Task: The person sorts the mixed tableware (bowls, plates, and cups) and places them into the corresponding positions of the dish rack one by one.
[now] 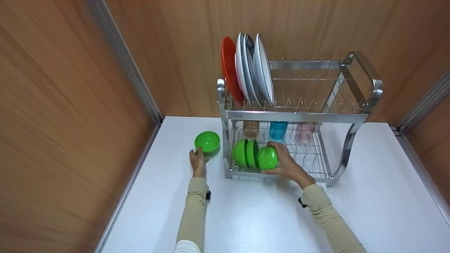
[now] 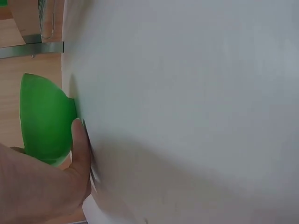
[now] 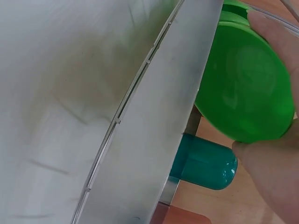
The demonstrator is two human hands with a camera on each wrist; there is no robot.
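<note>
My left hand (image 1: 198,161) holds the near edge of a green bowl (image 1: 207,140), which sits upright on the white table left of the rack. In the left wrist view the thumb lies along the outside of that bowl (image 2: 46,119); the other fingers are mostly hidden. My right hand (image 1: 287,164) grips another green bowl (image 1: 268,159), tipped on its side at the front of the rack's lower tier. Thumb and fingers span this bowl (image 3: 247,84) in the right wrist view. Just left of it, two green bowls (image 1: 240,153) stand on edge in the rack.
The two-tier metal dish rack (image 1: 295,117) has an orange plate (image 1: 230,66) and several white plates (image 1: 263,70) upright on top. Below, brown (image 1: 251,129), blue (image 1: 278,130) and pink cups (image 1: 305,131) stand behind the bowls. Wooden walls (image 1: 168,63) enclose the table (image 1: 246,218).
</note>
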